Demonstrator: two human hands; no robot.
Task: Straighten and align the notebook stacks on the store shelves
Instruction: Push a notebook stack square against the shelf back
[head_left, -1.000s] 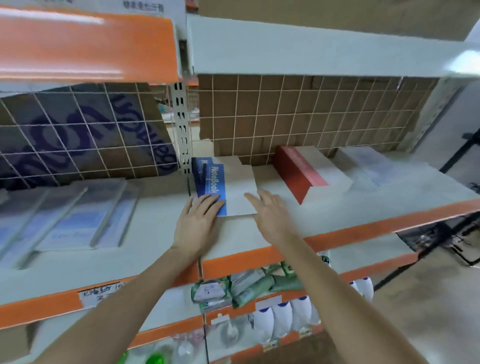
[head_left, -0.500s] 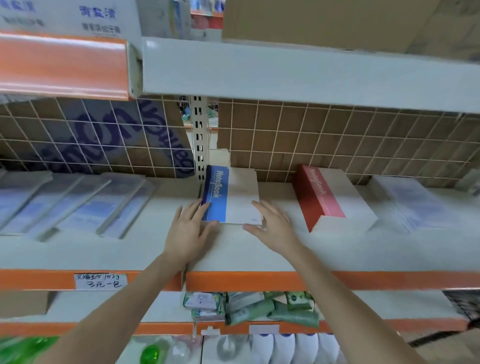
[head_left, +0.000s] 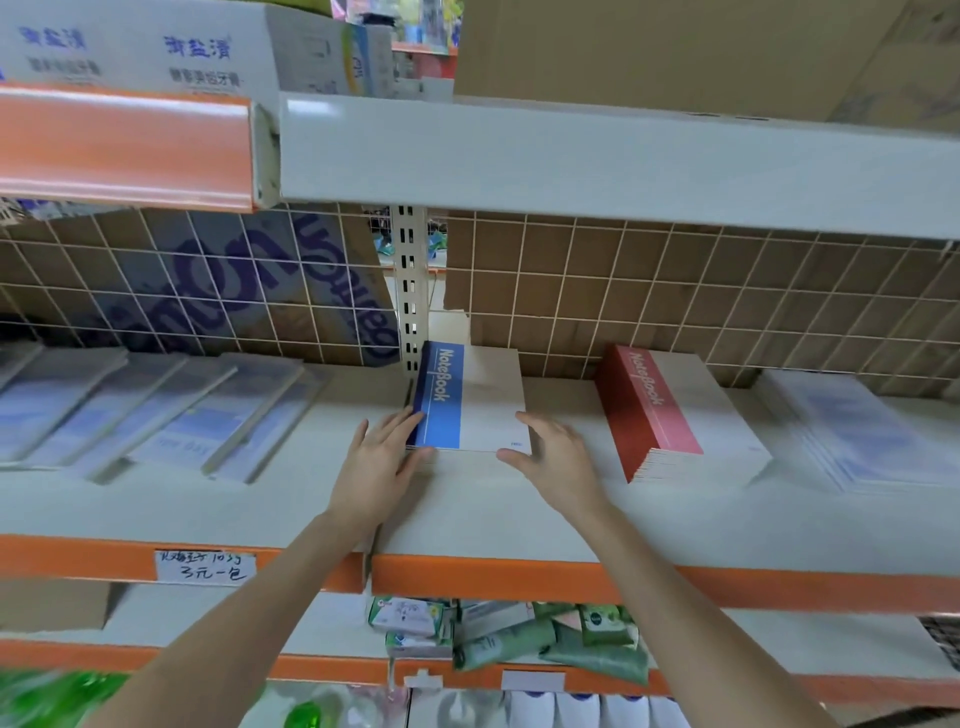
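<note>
A red notebook stack (head_left: 655, 410) lay just right and slanted pale books (head_left: 171, 410) lay left of the blue "NoteBook" stack (head_left: 470, 402) on the shelf (head_left: 493, 514) — its long side ran near to far — with the left hand (head_left: 382, 462) and right hand (head_left: 553, 457) spread flat against its near corners.

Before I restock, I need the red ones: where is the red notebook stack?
In the head view, the red notebook stack lies right of centre on the middle shelf, just right of the blue notebook stack between both hands.
</note>
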